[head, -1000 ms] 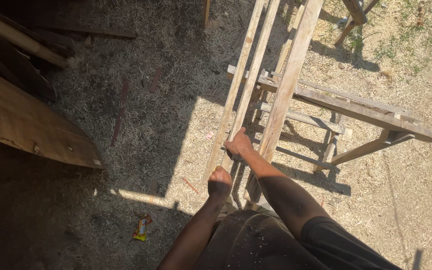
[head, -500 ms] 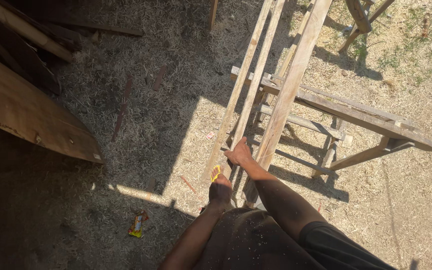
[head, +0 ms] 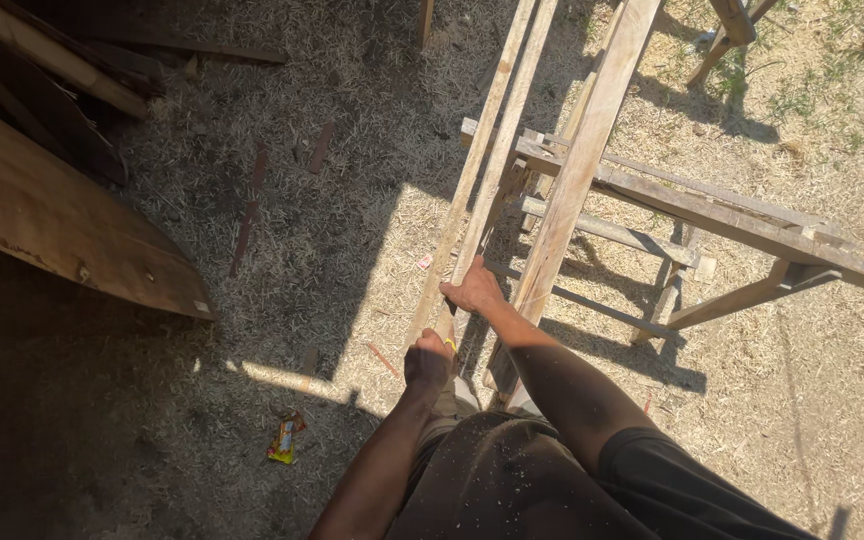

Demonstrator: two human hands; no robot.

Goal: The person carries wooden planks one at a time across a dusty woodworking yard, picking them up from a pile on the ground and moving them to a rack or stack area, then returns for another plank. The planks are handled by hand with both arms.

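Note:
Three long wooden planks lie lengthwise across a wooden sawhorse (head: pixel 752 225) and run toward me. My right hand (head: pixel 474 292) grips the near part of the middle plank (head: pixel 502 155). My left hand (head: pixel 428 362) is closed at the near end of the left plank (head: pixel 472 170), with a small yellow object showing at its fingers. The widest plank (head: pixel 582 165) lies just right of my right hand.
Sawdust and dry straw cover the ground. A large curved wooden board (head: pixel 72 240) and dark timbers (head: pixel 62 65) lie in shade at the left. A yellow and red wrapper (head: pixel 286 438) lies near my feet. A second wooden stand (head: pixel 727 30) is at the top right.
The view has shifted slightly; my hands stay on the planks, the right hand a little further along its plank. A yellow object now shows at my left hand.

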